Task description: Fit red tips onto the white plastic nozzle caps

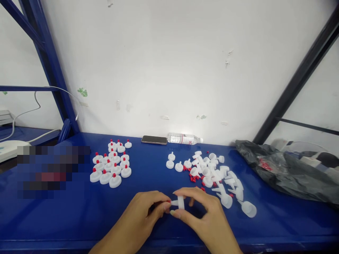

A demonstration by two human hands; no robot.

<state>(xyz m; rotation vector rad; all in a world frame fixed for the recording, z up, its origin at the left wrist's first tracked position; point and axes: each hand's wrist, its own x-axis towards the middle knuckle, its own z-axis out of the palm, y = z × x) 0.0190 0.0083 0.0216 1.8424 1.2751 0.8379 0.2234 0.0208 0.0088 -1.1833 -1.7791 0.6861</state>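
Observation:
Low over the front of the blue table, my right hand (205,211) grips a white nozzle cap (181,202) by its round base, the spout pointing left. My left hand (147,215) pinches a small red tip cap (168,202) at the end of that spout; the fingers partly hide it. Several white nozzle caps with red tips (116,180) stand upright in a group on the left. To the right lies a loose pile of bare white nozzle caps (208,171), with red tip caps (194,179) scattered among them.
A phone (154,140) and a clear plastic bottle (182,138) lie along the wall. On the right a dark plastic bag (280,180) holds a clear bag of red pieces (266,164). Blue metal posts (53,67) rise on the left, near a white cable (26,112).

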